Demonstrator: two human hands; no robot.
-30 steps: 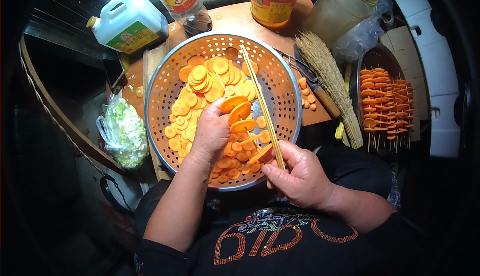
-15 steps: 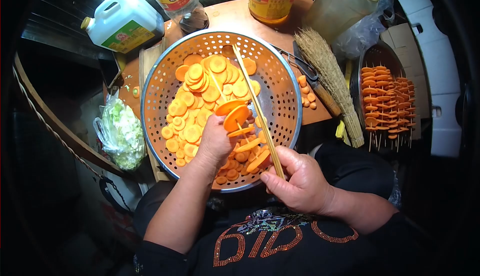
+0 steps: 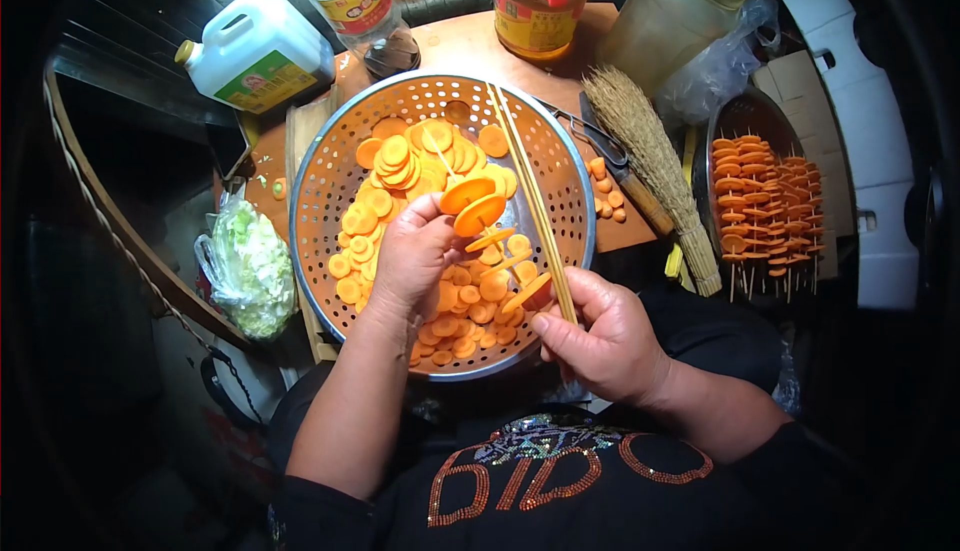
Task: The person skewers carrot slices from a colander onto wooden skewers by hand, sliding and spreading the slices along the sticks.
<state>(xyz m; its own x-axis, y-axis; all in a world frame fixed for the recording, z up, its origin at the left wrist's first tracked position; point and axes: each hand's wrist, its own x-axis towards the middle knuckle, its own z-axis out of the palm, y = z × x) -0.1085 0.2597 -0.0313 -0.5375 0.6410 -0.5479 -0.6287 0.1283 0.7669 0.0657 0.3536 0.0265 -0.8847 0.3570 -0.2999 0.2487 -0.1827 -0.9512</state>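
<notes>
A metal colander with round holes holds a heap of carrot slices. Over it, my left hand pinches a carrot slice near the upper end of a tilted skewer. More slices are threaded down that skewer with gaps between them. My right hand is closed around a bundle of bare bamboo skewers that points up and away across the colander. The lowest threaded slice is beside my right thumb; the threaded skewer's lower end is hidden there.
Carrot ends, a knife and a straw brush lie right of the colander. Farther right is a container of finished carrot skewers. Bagged chopped greens sit left. A white jug, bottles and a jar stand behind.
My left hand has shifted slightly up and left, its fingers now on the upper slice. The skewer bundle has tilted slightly, its individual sticks more spread. The whole view has shifted a little.
</notes>
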